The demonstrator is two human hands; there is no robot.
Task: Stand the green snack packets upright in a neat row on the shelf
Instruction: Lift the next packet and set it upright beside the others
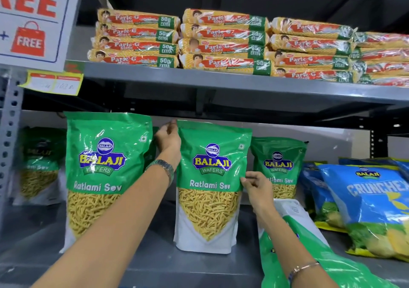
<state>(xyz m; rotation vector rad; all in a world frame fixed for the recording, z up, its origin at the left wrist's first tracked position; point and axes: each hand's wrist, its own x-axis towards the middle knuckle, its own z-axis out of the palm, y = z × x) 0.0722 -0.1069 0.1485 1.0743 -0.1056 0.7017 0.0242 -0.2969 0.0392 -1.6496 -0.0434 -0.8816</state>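
A green Ratlami Sev packet (210,190) stands upright in the middle of the grey shelf (155,263). My left hand (168,139) pinches its top left corner, and my right hand (256,188) pinches its right edge at mid height. Another green packet (104,172) stands upright to the left, nearer the front. A third green packet (278,166) stands further back on the right, and a dim one (37,166) stands at the back left. One more green packet (309,254) lies flat at the lower right, under my right forearm.
Blue Crunchex packets (371,203) lean at the right end of the shelf. The upper shelf (221,77) holds stacks of Parle-G biscuit packs (223,42). A perforated metal upright (8,132) and a white sale sign (33,22) are at the left.
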